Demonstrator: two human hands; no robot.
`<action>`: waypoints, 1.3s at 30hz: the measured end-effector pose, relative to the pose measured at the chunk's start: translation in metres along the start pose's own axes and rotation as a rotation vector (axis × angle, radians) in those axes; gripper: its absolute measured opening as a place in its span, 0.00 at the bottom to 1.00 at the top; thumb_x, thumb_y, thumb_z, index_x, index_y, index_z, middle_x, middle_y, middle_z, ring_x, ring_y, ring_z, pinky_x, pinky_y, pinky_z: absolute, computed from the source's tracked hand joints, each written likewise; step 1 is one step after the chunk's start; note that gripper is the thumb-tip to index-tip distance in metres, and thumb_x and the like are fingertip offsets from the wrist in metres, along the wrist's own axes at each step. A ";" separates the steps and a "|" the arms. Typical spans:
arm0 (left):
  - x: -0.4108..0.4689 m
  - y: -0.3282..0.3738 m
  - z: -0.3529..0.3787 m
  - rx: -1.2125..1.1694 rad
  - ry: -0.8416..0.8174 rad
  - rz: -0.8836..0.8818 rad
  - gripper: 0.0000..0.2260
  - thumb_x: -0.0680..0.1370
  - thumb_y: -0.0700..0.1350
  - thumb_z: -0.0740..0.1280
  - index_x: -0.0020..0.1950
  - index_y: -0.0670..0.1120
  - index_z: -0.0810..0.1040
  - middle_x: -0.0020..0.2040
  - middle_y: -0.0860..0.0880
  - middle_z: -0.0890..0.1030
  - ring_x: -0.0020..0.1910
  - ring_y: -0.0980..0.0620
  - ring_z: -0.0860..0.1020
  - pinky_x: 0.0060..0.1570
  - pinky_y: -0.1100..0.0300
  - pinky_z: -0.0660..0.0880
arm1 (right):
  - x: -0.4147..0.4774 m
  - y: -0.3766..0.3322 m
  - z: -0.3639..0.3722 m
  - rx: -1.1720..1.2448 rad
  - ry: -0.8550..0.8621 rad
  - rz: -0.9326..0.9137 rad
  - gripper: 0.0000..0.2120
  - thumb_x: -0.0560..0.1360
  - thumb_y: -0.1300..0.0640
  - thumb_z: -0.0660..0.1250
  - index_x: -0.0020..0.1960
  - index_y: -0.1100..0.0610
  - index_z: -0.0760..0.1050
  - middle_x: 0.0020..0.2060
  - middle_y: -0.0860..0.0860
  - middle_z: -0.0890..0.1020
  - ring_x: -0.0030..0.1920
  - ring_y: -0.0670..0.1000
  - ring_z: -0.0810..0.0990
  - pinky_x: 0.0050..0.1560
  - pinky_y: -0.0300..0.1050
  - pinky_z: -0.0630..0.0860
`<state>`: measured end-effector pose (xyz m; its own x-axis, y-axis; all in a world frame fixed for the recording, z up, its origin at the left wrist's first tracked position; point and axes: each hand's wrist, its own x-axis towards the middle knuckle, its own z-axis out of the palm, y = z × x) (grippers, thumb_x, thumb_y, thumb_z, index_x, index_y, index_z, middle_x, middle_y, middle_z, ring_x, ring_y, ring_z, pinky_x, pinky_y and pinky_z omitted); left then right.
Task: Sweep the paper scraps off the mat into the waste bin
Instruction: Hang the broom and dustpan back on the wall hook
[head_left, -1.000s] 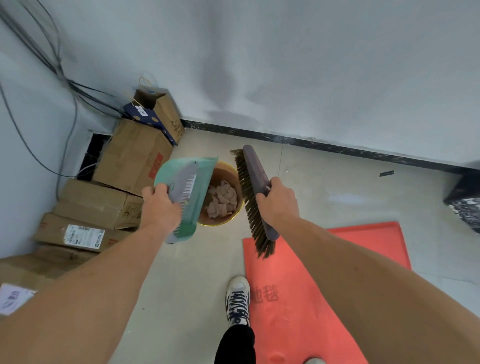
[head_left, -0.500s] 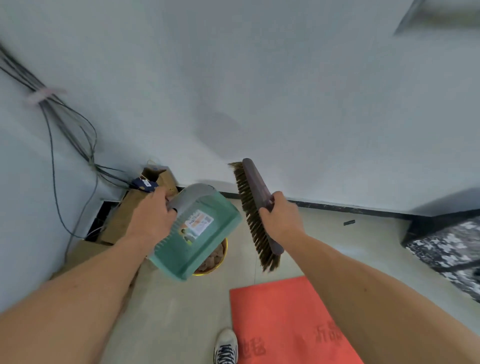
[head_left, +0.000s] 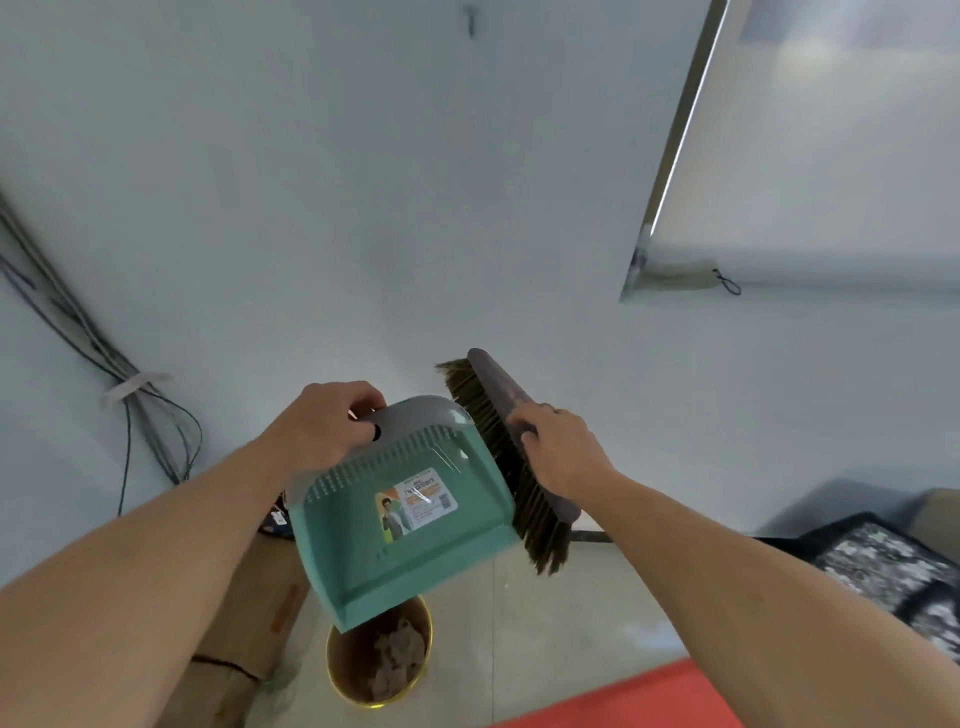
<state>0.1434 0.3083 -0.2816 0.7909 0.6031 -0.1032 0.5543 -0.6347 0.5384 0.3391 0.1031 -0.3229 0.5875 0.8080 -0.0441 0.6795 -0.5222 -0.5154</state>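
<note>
- Gripping the grey handle of the dustpan, my left hand has its fingers curled right round it and holds the pan tilted, lip downward, above the waste bin.
- My right hand is wrapped round the back of the brush. Its bristles point toward the pan's right wall, touching or just beside it; I cannot tell which.
- The paper scraps lie heaped inside the bin, and I see none on the pan's face, only its label.
- Only a corner of the red mat shows at the bottom edge, near the bin, with no scraps on that part. The rest is out of view, so I judge the job nearly done but cannot confirm it.
- Risk: the pan's lip hangs over the bin's left rim, not its middle, so a scrap clinging to the pan could slide off onto the floor or against the cardboard boxes.
- Risk: dragging the bristles across the pan now could flick a scrap past the rim.
- Risk: the pan covers part of the bin's mouth from here, so a spill could go unnoticed.
</note>
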 end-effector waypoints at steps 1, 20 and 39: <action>0.005 0.008 -0.011 0.018 -0.013 0.030 0.10 0.74 0.42 0.70 0.51 0.56 0.78 0.47 0.56 0.81 0.46 0.57 0.78 0.48 0.61 0.73 | 0.002 -0.007 -0.009 -0.024 -0.001 -0.019 0.14 0.80 0.58 0.57 0.59 0.46 0.76 0.56 0.52 0.78 0.55 0.56 0.75 0.55 0.50 0.74; 0.045 0.056 -0.118 0.110 -0.036 0.203 0.09 0.74 0.43 0.70 0.54 0.52 0.80 0.49 0.54 0.80 0.48 0.56 0.77 0.43 0.67 0.68 | 0.035 -0.095 -0.073 -0.038 0.039 0.013 0.16 0.69 0.42 0.69 0.55 0.45 0.79 0.47 0.45 0.79 0.46 0.50 0.79 0.48 0.50 0.79; 0.042 0.033 -0.136 -0.616 0.014 -0.073 0.28 0.74 0.42 0.73 0.71 0.49 0.66 0.57 0.43 0.80 0.52 0.42 0.82 0.50 0.43 0.81 | 0.051 -0.110 -0.142 0.067 0.338 0.116 0.08 0.74 0.48 0.65 0.46 0.51 0.79 0.41 0.51 0.80 0.41 0.52 0.79 0.42 0.48 0.78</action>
<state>0.1593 0.3788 -0.1543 0.7509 0.6434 -0.1489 0.3517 -0.1989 0.9147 0.3567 0.1628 -0.1474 0.7791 0.6023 0.1740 0.5756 -0.5772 -0.5792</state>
